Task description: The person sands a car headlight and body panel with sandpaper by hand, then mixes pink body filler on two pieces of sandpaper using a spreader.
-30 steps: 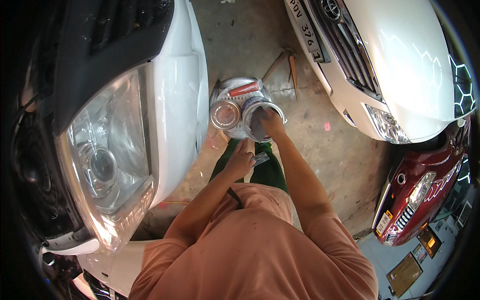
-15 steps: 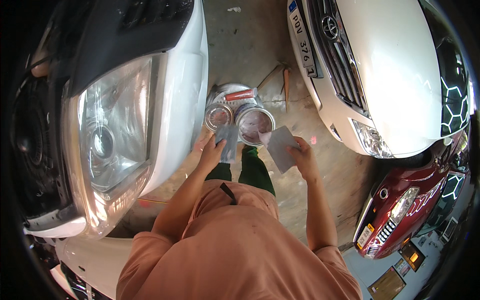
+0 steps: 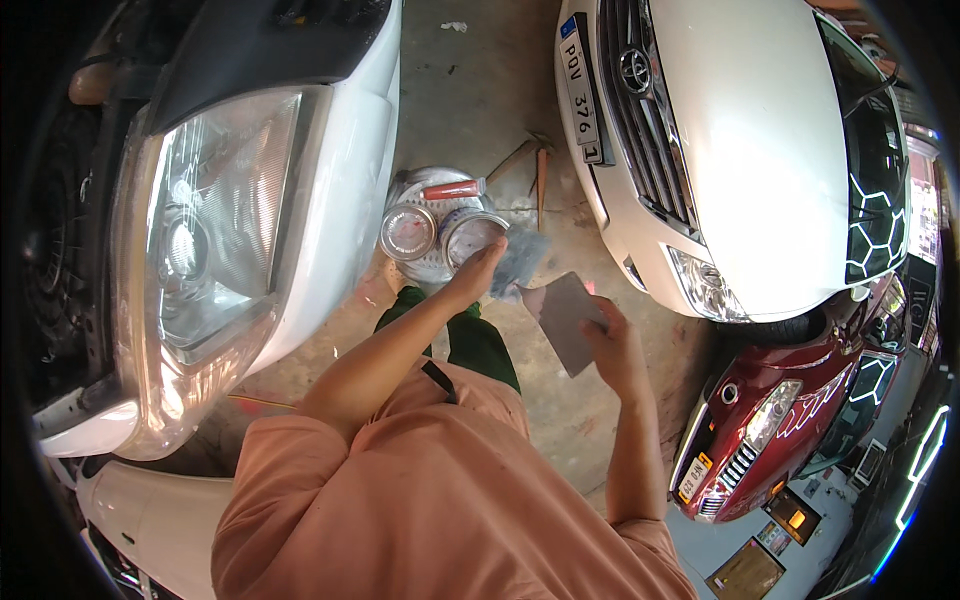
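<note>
My left hand (image 3: 480, 272) is closed on a thin bluish-grey putty spreader (image 3: 521, 258), reaching across in front of the open tin of pinkish-grey putty (image 3: 476, 236) and partly covering it. In my right hand (image 3: 613, 347) is a flat grey rectangular plate (image 3: 562, 325), gripped along its right side. A smear of pale pink putty shows on the plate's upper left corner, close to the spreader's lower edge. Whether the two touch I cannot tell. Beside the open tin lies a round metal lid or tin (image 3: 408, 232), and behind them a red tube (image 3: 453, 189).
The tins and tube rest on a round perforated metal stool (image 3: 411, 184). A white car's front with a headlight (image 3: 225, 225) stands close on my left. Another white car (image 3: 740, 150) and a dark red car (image 3: 765, 420) are on the right. Wooden pieces (image 3: 540, 185) lie on the floor.
My left hand has moved right with the spreader, from beside the tin to near the plate's putty-smeared corner. The view has shifted slightly, and the right hand still holds the plate.
</note>
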### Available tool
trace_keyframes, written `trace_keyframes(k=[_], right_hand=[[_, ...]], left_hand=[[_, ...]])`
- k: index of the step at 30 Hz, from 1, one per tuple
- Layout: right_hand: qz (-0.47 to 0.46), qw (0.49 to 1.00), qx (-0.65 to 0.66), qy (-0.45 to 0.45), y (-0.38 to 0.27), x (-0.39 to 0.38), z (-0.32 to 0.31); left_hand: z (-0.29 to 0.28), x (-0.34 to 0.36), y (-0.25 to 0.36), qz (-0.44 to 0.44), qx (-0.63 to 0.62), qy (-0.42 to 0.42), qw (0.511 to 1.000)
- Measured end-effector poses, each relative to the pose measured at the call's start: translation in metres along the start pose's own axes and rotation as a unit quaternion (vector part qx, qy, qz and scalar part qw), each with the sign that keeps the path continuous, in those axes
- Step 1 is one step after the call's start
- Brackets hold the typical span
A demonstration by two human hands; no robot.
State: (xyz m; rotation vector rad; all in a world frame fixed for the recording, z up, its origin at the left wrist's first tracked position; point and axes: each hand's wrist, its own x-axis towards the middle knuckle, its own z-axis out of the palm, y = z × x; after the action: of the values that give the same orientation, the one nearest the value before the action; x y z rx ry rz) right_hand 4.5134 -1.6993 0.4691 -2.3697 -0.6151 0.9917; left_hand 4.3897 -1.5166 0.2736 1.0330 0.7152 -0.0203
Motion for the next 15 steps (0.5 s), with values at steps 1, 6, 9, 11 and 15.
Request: trace_keyframes(k=[1, 6, 9, 11, 15], right_hand=[[-0.024, 0.998, -0.053, 0.001, -0.005, -0.001, 0.004], [-0.088, 0.964, -0.25, -0.004, -0.021, -0.027, -0.005], [-0.132, 0.936, -0.326, -0.015, -0.036, -0.062, -0.04], [-0.175, 0.915, -0.363, -0.006, -0.036, -0.086, -0.068], [-0.232, 0.894, -0.381, 0.044, -0.02, -0.138, -0.112]], left_hand=[[0.005, -0.008, 0.011, 0.002, -0.011, -0.011, 1.0], [0.031, -0.036, 0.02, 0.052, -0.009, -0.059, 0.997], [0.058, -0.041, 0.007, 0.171, 0.069, 0.046, 0.982], [0.083, -0.063, 0.03, 0.18, 0.056, 0.068, 0.98], [0.141, -0.107, 0.05, 0.159, -0.055, 0.098, 0.981]])
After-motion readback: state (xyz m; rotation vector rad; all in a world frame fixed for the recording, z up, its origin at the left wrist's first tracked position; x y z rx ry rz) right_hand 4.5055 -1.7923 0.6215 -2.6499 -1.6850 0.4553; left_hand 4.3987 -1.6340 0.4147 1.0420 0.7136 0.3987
